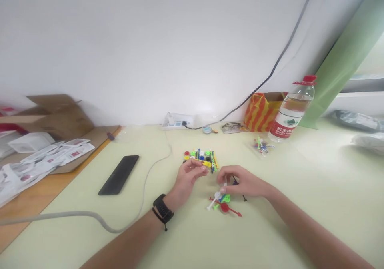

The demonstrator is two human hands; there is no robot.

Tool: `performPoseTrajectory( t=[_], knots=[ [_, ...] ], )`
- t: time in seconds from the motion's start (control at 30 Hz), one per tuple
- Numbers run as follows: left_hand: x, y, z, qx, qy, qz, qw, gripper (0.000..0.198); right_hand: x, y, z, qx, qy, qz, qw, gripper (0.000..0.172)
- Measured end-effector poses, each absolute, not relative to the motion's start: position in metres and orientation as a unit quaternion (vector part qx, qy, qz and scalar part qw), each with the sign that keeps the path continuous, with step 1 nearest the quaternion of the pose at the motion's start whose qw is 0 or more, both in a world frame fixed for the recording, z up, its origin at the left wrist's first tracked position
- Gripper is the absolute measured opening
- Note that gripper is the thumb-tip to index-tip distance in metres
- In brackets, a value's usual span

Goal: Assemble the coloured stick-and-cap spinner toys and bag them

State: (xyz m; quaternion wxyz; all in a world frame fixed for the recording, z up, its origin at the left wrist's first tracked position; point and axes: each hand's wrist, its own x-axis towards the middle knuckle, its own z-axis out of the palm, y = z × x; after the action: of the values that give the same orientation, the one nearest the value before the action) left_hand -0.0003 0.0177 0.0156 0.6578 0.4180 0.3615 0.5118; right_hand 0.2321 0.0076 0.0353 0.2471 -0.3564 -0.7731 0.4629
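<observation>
My left hand (pixel 186 180), wearing a black wristband, pinches a yellow plastic arrow spinner (pixel 206 164) between thumb and fingertips. To its right, my right hand (pixel 240 181) curls over a small pile of arrow spinners, thumb and fingers closed on a white arrow spinner (pixel 217 196). A red arrow spinner (pixel 224 208) lies at the front of this pile, with a green spinner (pixel 226 198) just behind it. Dark spinner parts (pixel 235 181) are partly hidden by my right hand. Behind my left hand, colored discs (pixel 193 153) and loose plastic arrows (pixel 215 161) lie grouped together.
A black phone (pixel 119 175) lies left, beside a grey cable (pixel 144 189). Farther back are a power strip (pixel 177 122), a bag of plastic parts (pixel 261 147), a striped bag (pixel 261 111) and a water bottle (pixel 292 111). Cardboard (pixel 63 117) and packets (pixel 72 154) occupy the far left.
</observation>
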Motion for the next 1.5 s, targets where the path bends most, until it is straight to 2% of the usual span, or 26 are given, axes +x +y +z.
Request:
performPoseTrajectory(
  t=[0.2,0.4,0.47,0.6,0.67,0.93,1.0,1.13,1.23,1.33,1.5],
  knots=[
    [0.003,0.014,0.011,0.504,0.363,0.495,0.608,0.031,0.228,0.01,0.03,-0.37,-0.712,0.481,0.353,0.039],
    [0.004,0.008,0.008,0.582,0.338,0.464,0.576,0.039,0.229,0.012,0.026,-0.377,-0.716,0.498,0.312,0.035],
    [0.004,0.003,0.011,0.623,0.353,0.452,0.532,0.049,0.235,0.014,0.028,-0.39,-0.731,0.466,0.311,0.032],
    [0.004,-0.007,0.023,0.737,0.357,0.39,0.42,0.086,0.25,0.021,0.03,-0.43,-0.763,0.394,0.281,0.024],
    [0.005,-0.011,0.027,0.786,0.331,0.352,0.385,0.089,0.256,0.024,0.03,-0.437,-0.772,0.385,0.254,0.024],
    [0.005,-0.014,0.025,0.838,0.287,0.311,0.346,0.088,0.251,0.021,0.025,-0.375,-0.78,0.459,0.203,0.025],
    [0.004,-0.013,0.023,0.841,0.291,0.297,0.345,0.081,0.251,0.02,0.027,-0.371,-0.781,0.464,0.196,0.026],
    [0.002,-0.012,0.024,0.842,0.302,0.279,0.349,0.051,0.26,0.019,0.037,-0.369,-0.785,0.466,0.177,0.026],
    [0.002,-0.014,0.028,0.845,0.288,0.283,0.349,0.049,0.272,0.02,0.042,-0.378,-0.786,0.462,0.162,0.027],
    [0.006,-0.016,0.032,0.848,0.276,0.308,0.333,0.052,0.282,0.022,0.044,-0.401,-0.787,0.436,0.174,0.029],
    [0.022,-0.022,0.042,0.819,0.31,0.382,0.294,0.037,0.279,0.036,0.047,-0.452,-0.792,0.325,0.251,0.029]
  ],
)
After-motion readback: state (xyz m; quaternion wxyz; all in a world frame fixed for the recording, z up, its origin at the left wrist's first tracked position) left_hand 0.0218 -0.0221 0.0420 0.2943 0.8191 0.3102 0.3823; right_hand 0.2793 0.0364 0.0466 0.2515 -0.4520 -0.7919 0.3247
